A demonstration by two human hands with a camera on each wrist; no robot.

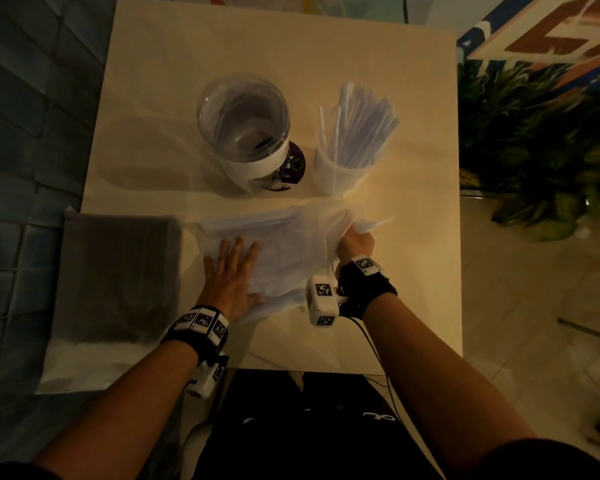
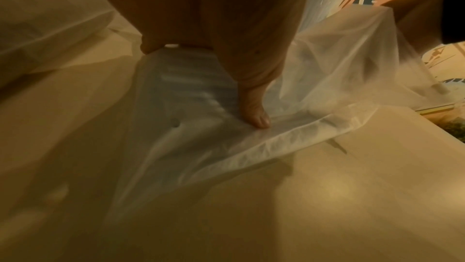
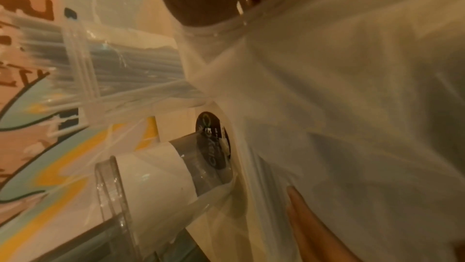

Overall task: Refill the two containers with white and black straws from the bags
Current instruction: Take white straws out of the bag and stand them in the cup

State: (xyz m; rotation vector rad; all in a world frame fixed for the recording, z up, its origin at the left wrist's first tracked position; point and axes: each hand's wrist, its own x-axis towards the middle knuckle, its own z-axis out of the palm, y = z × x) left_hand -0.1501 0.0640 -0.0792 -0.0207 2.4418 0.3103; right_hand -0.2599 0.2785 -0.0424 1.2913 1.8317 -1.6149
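A translucent bag of white straws (image 1: pixel 284 247) lies across the table's middle. My left hand (image 1: pixel 231 271) presses flat on its left part, fingers straight; the thumb (image 2: pixel 256 115) rests on the plastic (image 2: pixel 201 127). My right hand (image 1: pixel 355 239) reaches into the bag's right mouth and grips a bunch of white straws (image 1: pixel 378 224) whose tips poke out. Behind stand a round clear container (image 1: pixel 245 129), nearly empty, and a clear container (image 1: pixel 336 171) full of white straws (image 1: pixel 364 126). A bag of black straws (image 1: pixel 118 271) lies at the left edge.
The cream table (image 1: pixel 291 64) has bare surface at the back and at the right of the bag. A potted plant (image 1: pixel 534 150) stands off the right edge. A dark round label (image 3: pixel 214 141) shows beside the round container (image 3: pixel 156 171).
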